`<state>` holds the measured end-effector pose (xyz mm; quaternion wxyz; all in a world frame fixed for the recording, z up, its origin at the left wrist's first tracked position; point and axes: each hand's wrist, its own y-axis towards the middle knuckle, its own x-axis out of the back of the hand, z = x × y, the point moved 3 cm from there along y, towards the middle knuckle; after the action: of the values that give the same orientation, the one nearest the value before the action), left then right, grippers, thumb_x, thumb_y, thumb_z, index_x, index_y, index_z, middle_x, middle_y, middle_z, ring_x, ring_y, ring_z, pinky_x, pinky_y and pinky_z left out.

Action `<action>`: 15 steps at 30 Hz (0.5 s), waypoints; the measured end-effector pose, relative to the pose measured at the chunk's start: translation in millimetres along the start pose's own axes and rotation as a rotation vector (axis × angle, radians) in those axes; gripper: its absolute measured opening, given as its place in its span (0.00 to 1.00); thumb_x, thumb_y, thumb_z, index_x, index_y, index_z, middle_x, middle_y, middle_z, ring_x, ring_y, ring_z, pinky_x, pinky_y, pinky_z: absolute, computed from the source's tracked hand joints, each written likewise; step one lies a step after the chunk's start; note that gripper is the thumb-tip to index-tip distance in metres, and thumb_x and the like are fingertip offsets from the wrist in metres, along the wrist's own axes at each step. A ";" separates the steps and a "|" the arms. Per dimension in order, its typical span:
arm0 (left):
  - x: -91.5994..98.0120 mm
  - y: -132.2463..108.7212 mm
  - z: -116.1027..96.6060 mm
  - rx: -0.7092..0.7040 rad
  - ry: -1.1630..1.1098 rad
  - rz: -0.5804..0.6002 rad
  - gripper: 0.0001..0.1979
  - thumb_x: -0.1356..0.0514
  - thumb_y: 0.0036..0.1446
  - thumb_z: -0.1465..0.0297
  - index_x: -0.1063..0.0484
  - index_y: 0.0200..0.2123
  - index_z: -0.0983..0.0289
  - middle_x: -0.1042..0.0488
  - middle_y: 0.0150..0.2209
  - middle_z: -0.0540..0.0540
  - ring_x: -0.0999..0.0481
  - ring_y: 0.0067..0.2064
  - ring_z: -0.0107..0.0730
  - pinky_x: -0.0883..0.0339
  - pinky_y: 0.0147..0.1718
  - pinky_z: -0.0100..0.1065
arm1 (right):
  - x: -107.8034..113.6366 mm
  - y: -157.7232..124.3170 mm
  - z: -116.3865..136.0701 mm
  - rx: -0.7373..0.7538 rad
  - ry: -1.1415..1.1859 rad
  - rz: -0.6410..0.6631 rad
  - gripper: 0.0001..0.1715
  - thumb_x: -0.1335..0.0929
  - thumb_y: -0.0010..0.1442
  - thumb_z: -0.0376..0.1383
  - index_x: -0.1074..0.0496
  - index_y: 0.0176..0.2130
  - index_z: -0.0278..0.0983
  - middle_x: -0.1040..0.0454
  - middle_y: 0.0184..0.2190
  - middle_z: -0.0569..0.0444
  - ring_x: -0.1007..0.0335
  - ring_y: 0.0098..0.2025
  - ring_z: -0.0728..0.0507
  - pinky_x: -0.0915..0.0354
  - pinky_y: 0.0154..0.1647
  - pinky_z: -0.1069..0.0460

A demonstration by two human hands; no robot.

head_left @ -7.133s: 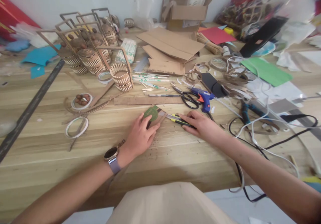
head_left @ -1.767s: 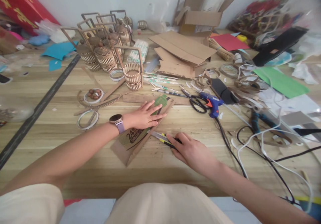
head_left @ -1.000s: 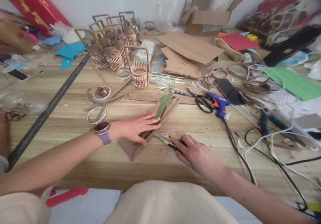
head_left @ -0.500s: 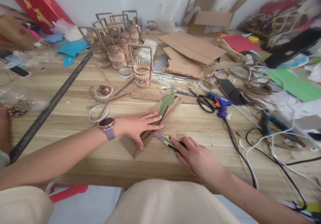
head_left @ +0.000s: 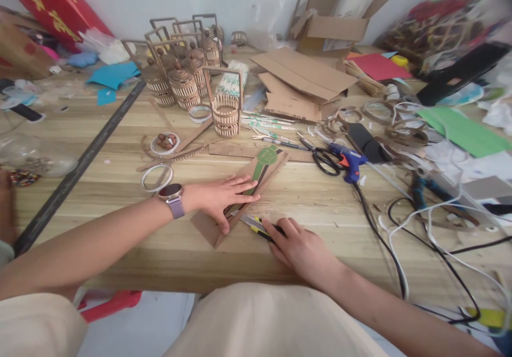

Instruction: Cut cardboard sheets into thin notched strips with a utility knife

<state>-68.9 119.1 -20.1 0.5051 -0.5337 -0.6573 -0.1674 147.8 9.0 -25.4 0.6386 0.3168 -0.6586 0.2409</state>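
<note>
A long cardboard strip [head_left: 267, 167] with a green printed label lies slanted on the wooden table [head_left: 312, 197]. My left hand [head_left: 218, 197], with a watch on the wrist, lies flat on the strip's near half, fingers spread. My right hand [head_left: 300, 247] grips a yellow and black utility knife [head_left: 258, 226] whose blade end meets the strip's right edge near its lower end.
Scissors [head_left: 320, 157] and a blue glue gun [head_left: 347, 160] lie just right of the strip. Black and white cables [head_left: 400, 223] run across the right side. Small cardboard baskets [head_left: 184, 82], tape rings [head_left: 157, 177], flat cardboard [head_left: 304, 77] and an open box [head_left: 328, 21] fill the back. A long black bar [head_left: 80, 167] crosses the left.
Over the frames the strip has slid toward me under my left hand, and my right hand has drawn the knife along its right edge toward the table's near edge.
</note>
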 end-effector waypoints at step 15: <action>0.1 0.7 -2.1 0.027 0.016 0.019 0.38 0.42 0.62 0.52 0.51 0.70 0.56 0.65 0.73 0.59 0.69 0.73 0.50 0.67 0.68 0.55 | -0.3 -0.2 15.6 0.045 0.044 -0.050 0.24 0.36 0.63 0.33 0.33 0.58 0.32 0.29 0.35 0.48 0.30 0.36 0.44 0.36 0.25 0.54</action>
<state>-67.3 117.8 -19.3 0.5192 -0.5315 -0.6504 -0.1579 137.3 -2.3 -26.8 0.6516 0.3420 -0.6307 0.2464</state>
